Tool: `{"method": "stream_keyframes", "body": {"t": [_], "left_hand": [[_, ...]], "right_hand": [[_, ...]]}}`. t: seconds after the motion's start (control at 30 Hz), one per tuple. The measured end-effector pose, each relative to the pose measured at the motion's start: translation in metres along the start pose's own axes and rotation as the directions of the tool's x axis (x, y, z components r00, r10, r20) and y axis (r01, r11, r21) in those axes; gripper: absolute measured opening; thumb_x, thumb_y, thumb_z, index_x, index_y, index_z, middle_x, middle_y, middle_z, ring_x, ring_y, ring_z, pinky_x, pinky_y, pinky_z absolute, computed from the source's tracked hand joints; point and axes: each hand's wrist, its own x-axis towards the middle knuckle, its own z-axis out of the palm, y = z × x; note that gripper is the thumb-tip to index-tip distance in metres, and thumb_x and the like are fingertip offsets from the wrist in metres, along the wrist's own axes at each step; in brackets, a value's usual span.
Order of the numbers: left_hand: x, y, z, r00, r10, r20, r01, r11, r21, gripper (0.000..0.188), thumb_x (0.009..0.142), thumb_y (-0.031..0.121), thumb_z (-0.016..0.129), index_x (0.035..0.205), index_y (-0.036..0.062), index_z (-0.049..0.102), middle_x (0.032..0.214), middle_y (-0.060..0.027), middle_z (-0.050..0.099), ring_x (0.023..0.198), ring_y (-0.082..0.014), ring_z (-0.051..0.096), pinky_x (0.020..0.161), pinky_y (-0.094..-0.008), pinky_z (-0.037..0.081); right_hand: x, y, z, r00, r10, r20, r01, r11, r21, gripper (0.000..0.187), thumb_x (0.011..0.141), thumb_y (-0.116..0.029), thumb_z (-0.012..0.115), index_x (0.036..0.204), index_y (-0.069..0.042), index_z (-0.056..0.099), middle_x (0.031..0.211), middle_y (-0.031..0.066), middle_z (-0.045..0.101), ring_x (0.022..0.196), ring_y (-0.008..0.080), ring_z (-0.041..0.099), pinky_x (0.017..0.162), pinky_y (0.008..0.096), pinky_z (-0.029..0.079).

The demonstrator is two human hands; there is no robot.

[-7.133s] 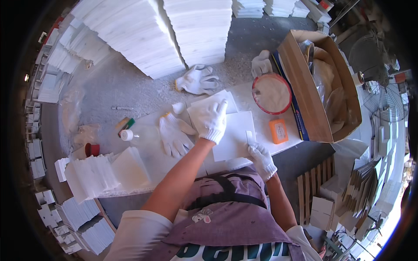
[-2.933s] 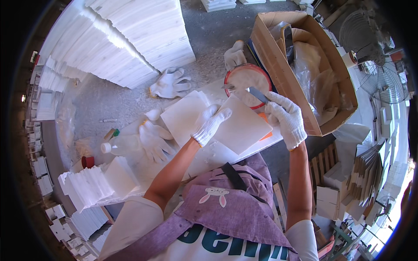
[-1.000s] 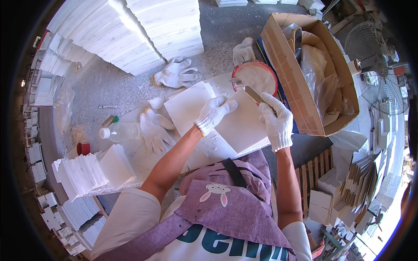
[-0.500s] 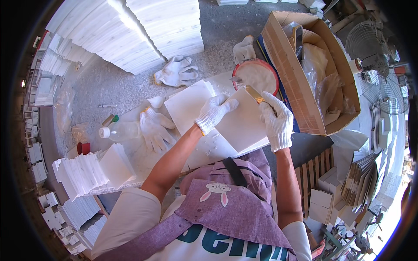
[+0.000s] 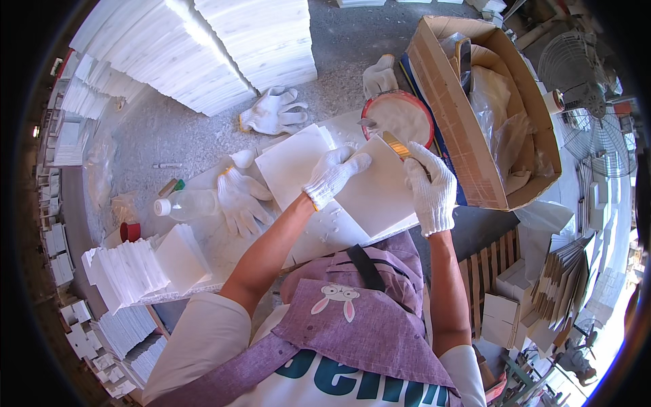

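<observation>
My left hand point(image 5: 337, 176), in a white knit glove, lies with fingers stretched flat at the left edge of a white panel point(image 5: 383, 197). My gloved right hand point(image 5: 432, 193) is closed on a small gold-coloured flat tool point(image 5: 397, 146), perhaps a scraper, above the panel's upper right corner. Its grip end is hidden in the glove. Left of this panel lies another white panel point(image 5: 288, 166), one of a few stacked sheets. Just beyond the tool stands a red-rimmed tub point(image 5: 399, 121) of pale paste, with a metal blade point(image 5: 368, 123) at its left rim.
A cardboard box point(image 5: 491, 122) holding plastic bags stands at the right. Loose white gloves point(image 5: 274, 112) lie on the grey table. A clear bottle point(image 5: 186, 205), a red ring point(image 5: 130, 231) and upright white slabs point(image 5: 129, 271) are at left. Tall white stacks point(image 5: 203, 54) stand behind.
The gold tool has turned in my right hand, so more of its flat, shiny face shows. Both hands stay in nearly the same place.
</observation>
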Motion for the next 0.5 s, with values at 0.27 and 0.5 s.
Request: {"method": "stream_keyframes", "body": {"t": [0.27, 0.5], "left_hand": [[-0.002, 0.004, 0.000, 1.000, 0.007, 0.004, -0.007, 1.000, 0.000, 0.037, 0.088, 0.039, 0.064, 0.089, 0.0021, 0.066, 0.076, -0.0053, 0.063, 0.071, -0.0106, 0.056, 0.066, -0.0289, 0.046], [-0.002, -0.001, -0.001, 1.000, -0.020, 0.014, 0.021, 0.998, -0.059, 0.035, 0.088, 0.039, 0.066, 0.092, 0.0038, 0.068, 0.077, -0.0015, 0.062, 0.073, -0.0081, 0.054, 0.067, -0.0279, 0.044]], "right_hand": [[0.002, -0.004, -0.002, 0.995, 0.099, -0.009, -0.097, 0.988, 0.116, 0.029, 0.088, -0.007, 0.062, 0.116, -0.002, 0.066, 0.082, 0.0049, 0.066, 0.064, 0.0081, 0.057, 0.060, 0.0236, 0.047], [0.018, 0.014, -0.031, 0.945, 0.282, 0.162, -0.325, 0.785, 0.528, 0.034, 0.094, -0.009, 0.057, 0.126, 0.003, 0.056, 0.083, 0.0019, 0.059, 0.061, 0.0021, 0.047, 0.052, 0.0140, 0.037]]}}
